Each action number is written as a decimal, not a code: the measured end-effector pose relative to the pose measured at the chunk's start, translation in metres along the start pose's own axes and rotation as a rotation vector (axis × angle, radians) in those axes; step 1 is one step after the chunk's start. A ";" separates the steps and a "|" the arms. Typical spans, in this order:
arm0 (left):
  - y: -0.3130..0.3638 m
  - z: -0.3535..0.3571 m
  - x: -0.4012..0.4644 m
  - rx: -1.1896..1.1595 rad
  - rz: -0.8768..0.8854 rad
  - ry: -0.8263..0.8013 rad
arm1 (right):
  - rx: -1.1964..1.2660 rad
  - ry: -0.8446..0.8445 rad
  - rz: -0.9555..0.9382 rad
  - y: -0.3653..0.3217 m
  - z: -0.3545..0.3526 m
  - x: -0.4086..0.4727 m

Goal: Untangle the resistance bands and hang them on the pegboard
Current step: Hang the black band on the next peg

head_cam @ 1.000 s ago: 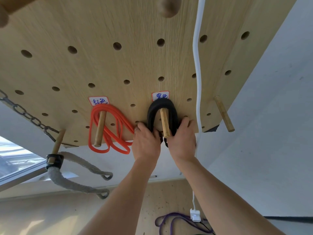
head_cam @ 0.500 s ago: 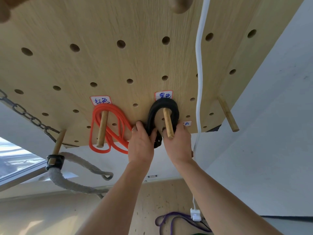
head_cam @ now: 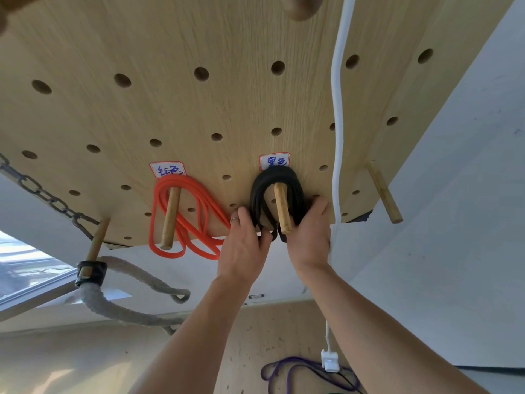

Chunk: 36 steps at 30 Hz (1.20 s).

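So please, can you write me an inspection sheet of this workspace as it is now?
Surface: wooden pegboard, many open holes, two paper labels.
Job's things: red band looped on its peg; black band looped on the next peg; purple band lies on the floor.
Clutter: grey rope and chain at lower left; bare peg at right.
Grippers: left hand and right hand both grip the black band.
Cables: white cable hangs down the board.
Surroundings: white wall, wooden floor.

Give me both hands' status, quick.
Left hand: gripping the coiled black rubber resistance band on its wooden peg.
Right hand: gripping the same band's other side.
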State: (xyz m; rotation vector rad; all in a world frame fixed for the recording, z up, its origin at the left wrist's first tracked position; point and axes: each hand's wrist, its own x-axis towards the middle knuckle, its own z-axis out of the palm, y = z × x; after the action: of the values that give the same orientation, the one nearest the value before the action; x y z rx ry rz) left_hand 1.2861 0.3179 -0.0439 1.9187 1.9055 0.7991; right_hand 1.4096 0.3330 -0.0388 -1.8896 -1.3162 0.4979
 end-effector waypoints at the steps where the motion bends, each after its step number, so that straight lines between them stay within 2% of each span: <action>1: -0.001 -0.001 0.001 0.010 -0.004 -0.006 | 0.039 0.020 0.017 0.001 0.001 0.000; 10: -0.002 -0.005 0.003 0.169 -0.025 0.028 | 0.107 0.024 0.060 0.000 -0.006 -0.003; 16: -0.003 -0.006 0.004 0.176 -0.016 0.026 | 0.147 0.053 0.080 -0.003 -0.010 -0.016; 18: -0.004 -0.008 0.005 0.162 -0.023 0.025 | 0.181 0.088 0.012 -0.005 -0.008 -0.023; 21: -0.005 -0.009 0.006 0.139 -0.015 0.022 | 0.132 0.114 -0.251 -0.010 0.000 -0.034; 23: -0.007 -0.010 0.006 0.098 0.022 0.018 | 0.093 0.105 -0.356 -0.016 0.006 -0.036; 29: -0.018 -0.011 0.010 -0.015 0.076 0.000 | 0.065 -0.011 -0.353 -0.023 0.019 -0.027; 36: -0.023 -0.017 0.011 -0.036 0.089 -0.036 | 0.089 -0.022 -0.392 -0.016 0.028 -0.023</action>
State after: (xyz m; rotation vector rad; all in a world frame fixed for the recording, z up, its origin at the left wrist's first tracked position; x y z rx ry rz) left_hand 1.2569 0.3279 -0.0426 1.9948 1.7839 0.8127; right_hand 1.3716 0.3253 -0.0472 -1.5062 -1.6035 0.3663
